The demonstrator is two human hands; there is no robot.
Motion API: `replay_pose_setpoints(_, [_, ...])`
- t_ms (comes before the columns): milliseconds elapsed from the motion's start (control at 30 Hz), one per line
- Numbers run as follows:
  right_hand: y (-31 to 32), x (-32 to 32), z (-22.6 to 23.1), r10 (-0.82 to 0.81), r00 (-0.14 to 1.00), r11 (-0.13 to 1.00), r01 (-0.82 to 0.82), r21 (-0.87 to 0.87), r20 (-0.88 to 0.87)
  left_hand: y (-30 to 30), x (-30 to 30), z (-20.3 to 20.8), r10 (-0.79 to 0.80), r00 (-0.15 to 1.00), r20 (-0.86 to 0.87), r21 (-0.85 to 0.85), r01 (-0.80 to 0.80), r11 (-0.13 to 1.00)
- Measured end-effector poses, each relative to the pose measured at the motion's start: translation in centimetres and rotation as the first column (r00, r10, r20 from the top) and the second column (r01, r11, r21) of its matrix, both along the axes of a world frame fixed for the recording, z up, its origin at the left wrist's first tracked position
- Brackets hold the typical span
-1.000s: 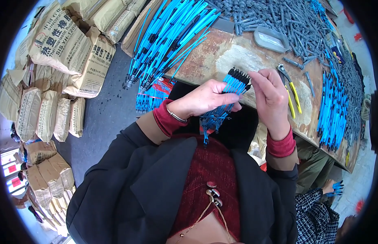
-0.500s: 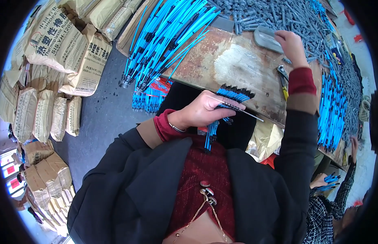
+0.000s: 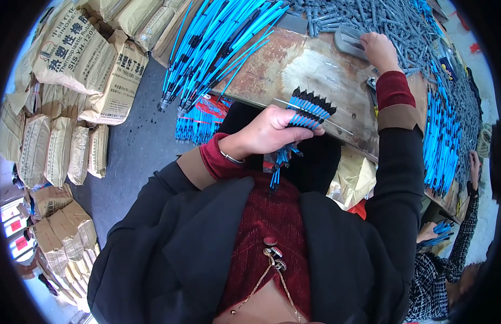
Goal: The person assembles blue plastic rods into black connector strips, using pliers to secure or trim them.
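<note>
My left hand (image 3: 277,129) is closed around a bundle of thin blue tubes (image 3: 301,119) with black ends. The ends fan out in a row above my fingers, and the tails hang down below my hand. A thin metal rod (image 3: 341,128) lies across the row, sticking out on both sides. At the far side of the table, my right hand (image 3: 381,49) reaches to a small grey tray (image 3: 345,44). Its fingers are pinched together over the tray's right part. Anything between them is too small to make out.
A wooden table (image 3: 256,73) holds a big pile of grey plastic parts (image 3: 369,16) and blue tube bundles at left (image 3: 223,38) and right (image 3: 442,140). Paper sacks (image 3: 72,59) are stacked at left. A co-worker's hand (image 3: 427,232) holds blue tubes at lower right.
My right hand has moved slightly left and down, and its fingers now meet over the tray. The bundle in my left hand has turned, so its black ends point more upward.
</note>
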State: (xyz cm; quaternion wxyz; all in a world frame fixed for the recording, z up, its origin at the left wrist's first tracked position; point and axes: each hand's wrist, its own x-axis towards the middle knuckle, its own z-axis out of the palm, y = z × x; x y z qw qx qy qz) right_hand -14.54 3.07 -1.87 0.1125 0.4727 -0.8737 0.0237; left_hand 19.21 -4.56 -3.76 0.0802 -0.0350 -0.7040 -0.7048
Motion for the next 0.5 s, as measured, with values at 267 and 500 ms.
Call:
replay_pose_setpoints(267, [5.8, 12.2, 8.1, 0.442, 0.764, 0.411, 0.293, -0.863, 0.470, 0.5, 0.0, -0.8, 0.011, 0.999, -0.043, 0.056, -0.009, 0.998])
replay_pose_setpoints(500, [8.5, 27.6, 5.4, 0.890, 0.216, 0.446, -0.219, -0.868, 0.403, 0.9, 0.5, -0.3, 0.007, 1.000, 0.006, 0.215, -0.008, 0.977])
